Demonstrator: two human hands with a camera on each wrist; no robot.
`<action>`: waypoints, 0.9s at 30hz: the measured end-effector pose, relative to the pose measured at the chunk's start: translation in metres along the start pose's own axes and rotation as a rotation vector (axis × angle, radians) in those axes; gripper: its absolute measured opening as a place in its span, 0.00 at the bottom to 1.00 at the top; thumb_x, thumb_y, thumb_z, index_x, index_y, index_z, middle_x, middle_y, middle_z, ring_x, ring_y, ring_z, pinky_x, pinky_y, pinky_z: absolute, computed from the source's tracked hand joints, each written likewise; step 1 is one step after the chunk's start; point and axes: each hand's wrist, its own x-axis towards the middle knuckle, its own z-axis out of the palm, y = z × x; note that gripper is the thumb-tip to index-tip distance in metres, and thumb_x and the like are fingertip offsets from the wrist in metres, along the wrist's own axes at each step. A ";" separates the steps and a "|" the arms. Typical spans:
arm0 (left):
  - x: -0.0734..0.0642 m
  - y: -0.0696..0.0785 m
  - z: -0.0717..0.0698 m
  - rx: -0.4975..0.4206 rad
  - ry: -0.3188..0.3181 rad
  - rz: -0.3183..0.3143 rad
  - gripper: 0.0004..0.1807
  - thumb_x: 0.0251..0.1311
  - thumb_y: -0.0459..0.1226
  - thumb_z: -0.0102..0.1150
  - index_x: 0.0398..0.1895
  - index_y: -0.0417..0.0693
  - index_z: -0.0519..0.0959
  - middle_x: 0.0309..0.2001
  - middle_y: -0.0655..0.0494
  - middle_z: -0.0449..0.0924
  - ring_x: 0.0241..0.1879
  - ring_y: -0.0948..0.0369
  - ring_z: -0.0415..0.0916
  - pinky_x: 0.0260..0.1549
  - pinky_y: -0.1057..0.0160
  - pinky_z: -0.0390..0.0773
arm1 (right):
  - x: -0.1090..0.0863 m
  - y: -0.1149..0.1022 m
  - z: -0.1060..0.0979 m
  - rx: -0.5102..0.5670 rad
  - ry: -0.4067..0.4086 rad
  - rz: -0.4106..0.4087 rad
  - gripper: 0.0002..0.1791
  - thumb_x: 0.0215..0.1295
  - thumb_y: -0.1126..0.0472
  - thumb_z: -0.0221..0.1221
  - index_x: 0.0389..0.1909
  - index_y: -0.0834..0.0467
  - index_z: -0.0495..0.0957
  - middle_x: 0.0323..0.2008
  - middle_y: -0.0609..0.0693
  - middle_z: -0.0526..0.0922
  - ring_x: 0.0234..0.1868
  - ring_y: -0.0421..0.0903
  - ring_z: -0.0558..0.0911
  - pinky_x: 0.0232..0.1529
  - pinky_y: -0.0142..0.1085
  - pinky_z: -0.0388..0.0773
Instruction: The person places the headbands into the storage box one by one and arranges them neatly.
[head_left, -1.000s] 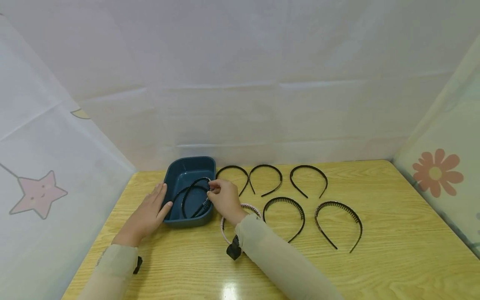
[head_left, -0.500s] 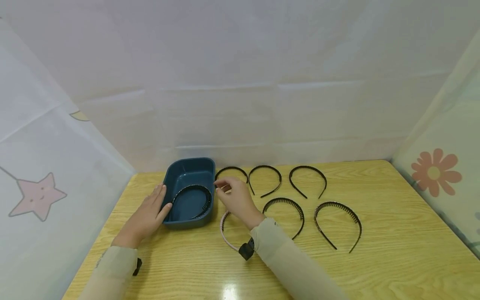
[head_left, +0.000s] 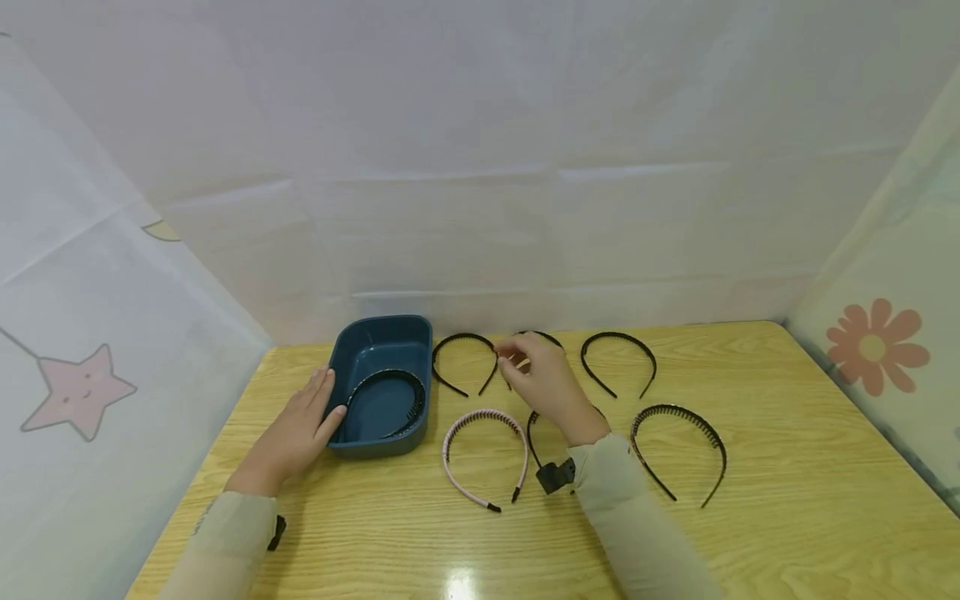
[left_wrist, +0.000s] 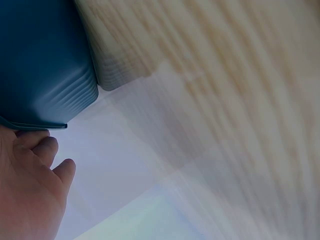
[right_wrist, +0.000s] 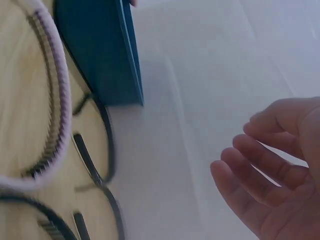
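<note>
A dark blue plastic bin (head_left: 375, 450) stands at the left of the table. My left hand (head_left: 294, 427) rests along its left rim, fingers extended; in the left wrist view the fingertips (left_wrist: 46, 148) are right at the rim. Inside the bin lie black toothed headbands (head_left: 417, 402). My right hand (head_left: 549, 385) holds nothing and hovers over the headbands right of the bin. Its fingers are loosely bent and apart in the right wrist view. Beneath it, a back-row black headband (head_left: 551, 337) and a front-row one (head_left: 531, 437) are partly hidden. A pink headband (head_left: 487, 413) lies nearest the bin in front.
Two more black headbands (head_left: 465, 337) (head_left: 621, 336) lie in the back row, and a dark patterned headband (head_left: 678, 409) is at the front right. White sheeting (head_left: 480, 250) rises behind the wooden table (head_left: 375, 533) and along both sides.
My right hand has let go of a black headband, which dropped into the bin. It then moved right, uncovering the pink headband. My left hand has stayed on the rim.
</note>
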 end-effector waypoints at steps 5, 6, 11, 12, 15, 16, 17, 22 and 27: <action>0.000 0.001 0.000 -0.005 0.006 0.003 0.38 0.72 0.52 0.37 0.74 0.42 0.38 0.74 0.45 0.32 0.72 0.47 0.32 0.68 0.41 0.41 | -0.007 0.018 -0.031 -0.081 -0.012 0.013 0.10 0.67 0.61 0.56 0.46 0.56 0.80 0.41 0.48 0.79 0.38 0.42 0.79 0.35 0.34 0.81; 0.000 0.001 0.000 -0.003 0.007 0.003 0.38 0.72 0.52 0.37 0.74 0.42 0.38 0.74 0.45 0.32 0.72 0.47 0.32 0.68 0.41 0.41 | -0.009 0.021 -0.038 -0.095 -0.017 0.022 0.11 0.67 0.61 0.56 0.47 0.57 0.80 0.42 0.49 0.80 0.38 0.42 0.79 0.36 0.35 0.81; -0.001 0.002 -0.001 0.003 0.005 -0.002 0.38 0.72 0.52 0.37 0.74 0.42 0.38 0.74 0.45 0.32 0.72 0.47 0.33 0.67 0.40 0.42 | -0.021 0.037 -0.067 -0.141 -0.060 0.073 0.12 0.67 0.60 0.57 0.48 0.57 0.79 0.43 0.50 0.79 0.40 0.45 0.79 0.39 0.40 0.81; -0.001 0.002 -0.001 0.003 0.004 -0.002 0.38 0.72 0.52 0.37 0.74 0.42 0.38 0.74 0.45 0.32 0.72 0.47 0.32 0.67 0.40 0.42 | -0.023 0.041 -0.072 -0.146 -0.069 0.084 0.12 0.67 0.60 0.57 0.48 0.57 0.79 0.44 0.51 0.79 0.41 0.45 0.79 0.39 0.41 0.81; -0.001 0.003 0.000 0.004 0.004 -0.001 0.39 0.72 0.52 0.36 0.74 0.42 0.38 0.74 0.44 0.32 0.72 0.47 0.32 0.67 0.40 0.42 | -0.032 0.051 -0.087 -0.157 -0.092 0.123 0.12 0.67 0.60 0.57 0.49 0.58 0.79 0.45 0.53 0.79 0.42 0.48 0.79 0.41 0.43 0.81; -0.001 0.003 0.000 0.005 0.005 0.000 0.39 0.72 0.52 0.36 0.74 0.42 0.37 0.74 0.44 0.32 0.72 0.47 0.32 0.67 0.40 0.42 | -0.034 0.055 -0.091 -0.164 -0.101 0.137 0.13 0.67 0.59 0.57 0.49 0.59 0.78 0.45 0.54 0.79 0.42 0.49 0.79 0.42 0.44 0.81; 0.000 0.003 0.000 0.005 0.006 0.000 0.39 0.72 0.52 0.36 0.74 0.42 0.37 0.74 0.44 0.32 0.72 0.47 0.32 0.67 0.40 0.41 | -0.037 0.059 -0.096 -0.174 -0.111 0.152 0.13 0.67 0.59 0.57 0.50 0.59 0.78 0.46 0.54 0.79 0.43 0.49 0.79 0.43 0.44 0.80; 0.001 0.004 0.001 0.006 0.010 0.009 0.38 0.72 0.52 0.37 0.74 0.42 0.37 0.74 0.43 0.33 0.73 0.47 0.32 0.68 0.41 0.41 | -0.050 0.076 -0.115 -0.226 -0.163 0.222 0.14 0.67 0.60 0.56 0.51 0.60 0.77 0.46 0.56 0.78 0.45 0.52 0.78 0.45 0.48 0.79; 0.002 0.005 0.001 0.011 0.009 0.016 0.39 0.72 0.53 0.35 0.74 0.41 0.37 0.74 0.43 0.33 0.72 0.47 0.32 0.68 0.41 0.42 | -0.062 0.096 -0.130 -0.276 -0.211 0.256 0.14 0.66 0.61 0.57 0.51 0.61 0.77 0.45 0.56 0.79 0.45 0.53 0.77 0.45 0.50 0.78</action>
